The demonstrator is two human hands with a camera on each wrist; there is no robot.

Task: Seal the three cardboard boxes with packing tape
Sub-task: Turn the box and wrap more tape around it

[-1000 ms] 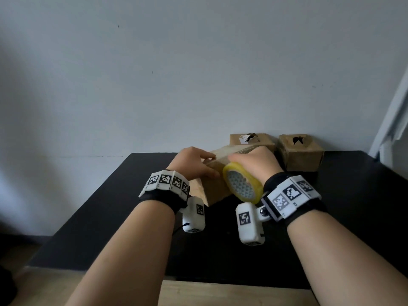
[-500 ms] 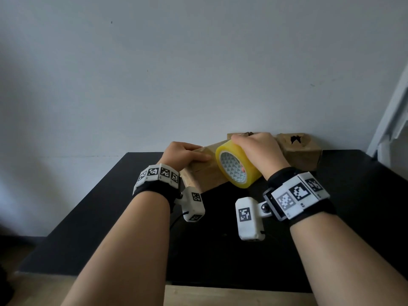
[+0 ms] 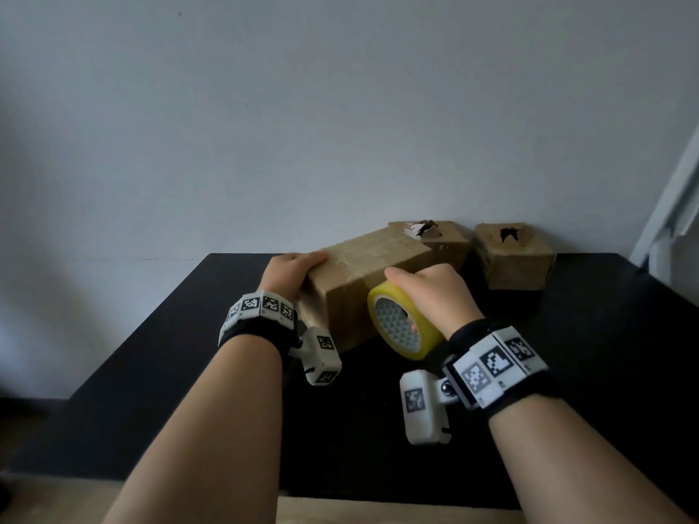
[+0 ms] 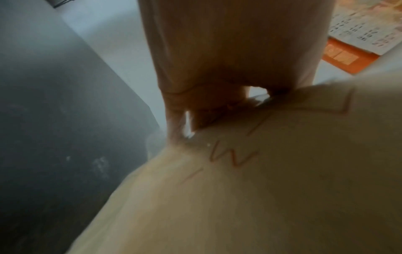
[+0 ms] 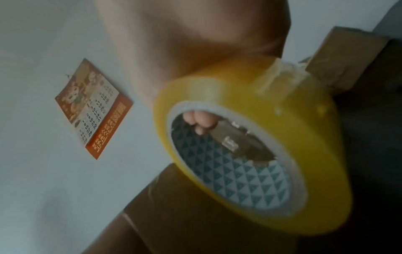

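A long cardboard box (image 3: 363, 266) lies at an angle on the black table (image 3: 567, 372). My left hand (image 3: 293, 268) grips its near left top edge, fingers curled over the top; in the left wrist view the same box (image 4: 261, 171) fills the frame under my left hand (image 4: 217, 68). My right hand (image 3: 435, 293) holds a yellow roll of packing tape (image 3: 403, 329) against the box's right side, fingers through the core. The right wrist view shows the tape roll (image 5: 250, 146) with a strip (image 5: 280, 77) running off it toward the cardboard.
Two smaller cardboard boxes (image 3: 440, 240) (image 3: 512, 257) with torn holes on top stand at the back against the grey wall. A wall calendar (image 5: 93, 110) hangs above. The table's near edge (image 3: 340, 501) lies below my forearms.
My right hand brought the tape roll down from the box's top to its near right side. The left hand shifted along the box's left edge. The box now shows more of its top.
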